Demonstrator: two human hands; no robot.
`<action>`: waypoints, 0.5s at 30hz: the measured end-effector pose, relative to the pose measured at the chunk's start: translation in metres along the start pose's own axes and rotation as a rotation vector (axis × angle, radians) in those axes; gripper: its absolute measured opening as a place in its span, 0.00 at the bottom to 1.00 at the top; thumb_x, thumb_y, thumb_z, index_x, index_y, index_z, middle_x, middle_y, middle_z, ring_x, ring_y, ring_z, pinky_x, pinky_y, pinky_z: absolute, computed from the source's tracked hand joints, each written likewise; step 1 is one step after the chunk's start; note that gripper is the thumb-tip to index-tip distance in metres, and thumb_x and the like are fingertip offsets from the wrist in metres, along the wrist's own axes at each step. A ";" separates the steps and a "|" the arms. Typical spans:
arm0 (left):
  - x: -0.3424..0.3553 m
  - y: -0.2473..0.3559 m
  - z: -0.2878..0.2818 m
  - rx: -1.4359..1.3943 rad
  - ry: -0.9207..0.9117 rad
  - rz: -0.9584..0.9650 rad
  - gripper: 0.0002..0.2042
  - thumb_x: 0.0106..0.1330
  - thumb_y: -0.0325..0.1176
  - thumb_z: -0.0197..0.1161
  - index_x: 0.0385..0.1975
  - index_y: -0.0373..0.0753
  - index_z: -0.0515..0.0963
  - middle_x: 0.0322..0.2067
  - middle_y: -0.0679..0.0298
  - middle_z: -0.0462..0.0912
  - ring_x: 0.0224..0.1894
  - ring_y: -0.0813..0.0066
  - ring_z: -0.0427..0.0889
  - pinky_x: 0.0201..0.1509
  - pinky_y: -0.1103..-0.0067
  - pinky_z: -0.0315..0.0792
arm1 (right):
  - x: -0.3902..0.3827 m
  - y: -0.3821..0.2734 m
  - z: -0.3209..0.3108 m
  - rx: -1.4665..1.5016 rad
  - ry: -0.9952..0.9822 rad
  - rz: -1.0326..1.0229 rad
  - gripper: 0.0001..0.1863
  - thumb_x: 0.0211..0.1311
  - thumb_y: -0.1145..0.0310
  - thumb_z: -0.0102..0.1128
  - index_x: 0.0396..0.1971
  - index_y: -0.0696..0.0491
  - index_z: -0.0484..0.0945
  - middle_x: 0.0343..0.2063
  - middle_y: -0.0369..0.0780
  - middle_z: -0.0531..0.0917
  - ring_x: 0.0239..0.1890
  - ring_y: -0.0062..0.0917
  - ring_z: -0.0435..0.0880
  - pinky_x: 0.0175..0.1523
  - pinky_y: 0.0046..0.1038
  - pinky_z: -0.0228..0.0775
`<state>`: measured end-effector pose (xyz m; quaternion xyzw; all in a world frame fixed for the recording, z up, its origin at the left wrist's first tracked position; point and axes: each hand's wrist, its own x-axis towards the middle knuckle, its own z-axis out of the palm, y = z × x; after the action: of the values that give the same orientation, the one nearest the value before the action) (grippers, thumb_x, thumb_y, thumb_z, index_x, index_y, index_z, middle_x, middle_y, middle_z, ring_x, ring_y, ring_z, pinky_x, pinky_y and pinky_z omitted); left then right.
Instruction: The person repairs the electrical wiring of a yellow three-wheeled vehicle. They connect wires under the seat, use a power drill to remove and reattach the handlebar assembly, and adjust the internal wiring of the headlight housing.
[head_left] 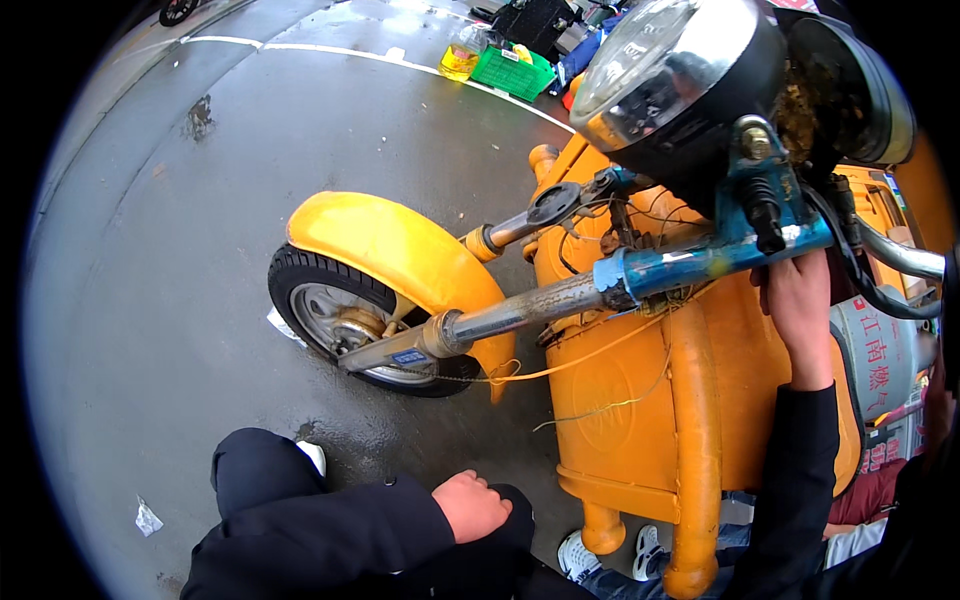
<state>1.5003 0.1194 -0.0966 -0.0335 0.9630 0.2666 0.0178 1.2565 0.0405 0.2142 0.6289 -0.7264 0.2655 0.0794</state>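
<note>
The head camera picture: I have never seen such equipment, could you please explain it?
No robot here: a wide fisheye camera on a person's head looks down, so straight edges bend near the rim. The bare left hand rests, curled, on a dark-trousered knee. The bare right hand reaches behind the blue metal fork tube; whether it grips anything is hidden. The machine is an orange-yellow vehicle with a round headlight and a black-tyred front wheel under a curved yellow mudguard. On the wet grey ground beyond stand a green plastic crate and a yellow-and-clear bottle.
</note>
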 end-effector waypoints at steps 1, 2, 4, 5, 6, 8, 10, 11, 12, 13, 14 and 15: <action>-0.011 0.002 -0.008 0.016 0.042 -0.002 0.09 0.59 0.32 0.56 0.37 0.38 0.77 0.27 0.61 0.83 0.36 0.64 0.83 0.41 0.72 0.73 | -0.002 -0.002 0.009 0.025 0.017 0.050 0.13 0.68 0.69 0.46 0.26 0.59 0.77 0.14 0.36 0.77 0.12 0.16 0.71 0.19 0.21 0.59; -0.018 0.010 -0.020 0.028 0.094 0.015 0.09 0.58 0.32 0.56 0.36 0.38 0.76 0.26 0.62 0.82 0.35 0.66 0.83 0.40 0.74 0.72 | -0.005 -0.001 0.010 0.043 0.029 0.070 0.13 0.69 0.68 0.46 0.26 0.58 0.76 0.15 0.35 0.77 0.11 0.14 0.70 0.17 0.19 0.57; -0.023 0.031 -0.051 0.001 0.322 0.168 0.08 0.56 0.33 0.57 0.33 0.38 0.75 0.22 0.67 0.79 0.29 0.70 0.80 0.36 0.78 0.69 | -0.006 -0.009 -0.021 -0.099 0.078 0.086 0.14 0.70 0.66 0.47 0.27 0.57 0.75 0.15 0.35 0.76 0.11 0.14 0.70 0.16 0.18 0.56; -0.034 0.029 -0.067 -0.113 0.378 0.256 0.09 0.57 0.35 0.57 0.33 0.38 0.75 0.21 0.65 0.78 0.29 0.68 0.79 0.37 0.77 0.70 | -0.006 -0.005 -0.029 -0.135 0.069 0.092 0.14 0.71 0.65 0.47 0.27 0.57 0.74 0.15 0.35 0.76 0.11 0.13 0.70 0.16 0.17 0.56; -0.039 0.021 -0.079 -0.290 0.393 0.367 0.07 0.60 0.30 0.58 0.36 0.36 0.74 0.22 0.65 0.77 0.26 0.73 0.78 0.35 0.79 0.71 | -0.008 -0.004 -0.034 -0.249 0.074 0.109 0.14 0.74 0.64 0.44 0.31 0.56 0.72 0.15 0.36 0.75 0.11 0.14 0.68 0.15 0.18 0.56; -0.110 0.009 -0.129 -0.265 0.371 0.148 0.10 0.54 0.36 0.64 0.34 0.42 0.76 0.26 0.66 0.76 0.34 0.68 0.77 0.42 0.76 0.69 | -0.008 -0.003 -0.008 -0.120 0.086 0.089 0.14 0.71 0.66 0.47 0.27 0.57 0.74 0.14 0.35 0.76 0.11 0.14 0.69 0.16 0.18 0.56; -0.137 -0.028 -0.125 -0.437 0.384 0.200 0.16 0.53 0.34 0.66 0.42 0.38 0.77 0.33 0.64 0.81 0.38 0.65 0.78 0.46 0.75 0.70 | 0.000 -0.025 -0.035 -0.273 0.096 0.030 0.13 0.71 0.68 0.47 0.27 0.57 0.74 0.14 0.35 0.75 0.11 0.14 0.69 0.15 0.18 0.57; -0.150 -0.041 -0.132 -0.485 0.318 0.118 0.19 0.52 0.32 0.68 0.45 0.36 0.76 0.36 0.61 0.82 0.39 0.61 0.79 0.46 0.72 0.71 | -0.002 -0.002 -0.023 -0.219 0.107 0.026 0.12 0.70 0.69 0.47 0.27 0.57 0.74 0.14 0.35 0.75 0.11 0.15 0.70 0.15 0.18 0.57; -0.160 -0.051 -0.136 -0.549 0.281 0.026 0.19 0.51 0.30 0.68 0.45 0.36 0.76 0.35 0.58 0.81 0.38 0.58 0.78 0.44 0.69 0.72 | -0.004 0.018 -0.007 -0.174 0.106 0.031 0.12 0.72 0.68 0.47 0.30 0.57 0.75 0.14 0.35 0.75 0.11 0.14 0.69 0.15 0.17 0.56; -0.164 -0.063 -0.136 -0.604 0.265 -0.011 0.19 0.51 0.29 0.68 0.44 0.35 0.76 0.34 0.56 0.80 0.37 0.56 0.78 0.44 0.68 0.72 | -0.006 0.024 -0.004 -0.183 0.109 0.030 0.11 0.73 0.67 0.47 0.33 0.57 0.75 0.15 0.34 0.74 0.11 0.14 0.69 0.15 0.17 0.55; -0.165 -0.076 -0.132 -0.614 0.289 -0.012 0.20 0.50 0.29 0.69 0.44 0.35 0.77 0.33 0.55 0.80 0.38 0.55 0.78 0.44 0.68 0.72 | -0.007 0.021 -0.007 -0.201 0.126 0.033 0.10 0.73 0.67 0.47 0.38 0.57 0.75 0.17 0.33 0.75 0.11 0.13 0.69 0.15 0.16 0.54; -0.166 -0.088 -0.128 -0.644 0.319 0.010 0.19 0.50 0.29 0.69 0.44 0.34 0.77 0.33 0.55 0.80 0.38 0.54 0.78 0.44 0.68 0.72 | -0.007 0.016 -0.008 -0.218 0.154 0.040 0.10 0.72 0.67 0.48 0.42 0.57 0.74 0.19 0.33 0.75 0.12 0.12 0.69 0.14 0.16 0.54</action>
<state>1.6699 -0.0124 -0.0236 -0.0737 0.8206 0.5478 -0.1454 1.2409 0.0520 0.2136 0.5798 -0.7549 0.2342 0.1977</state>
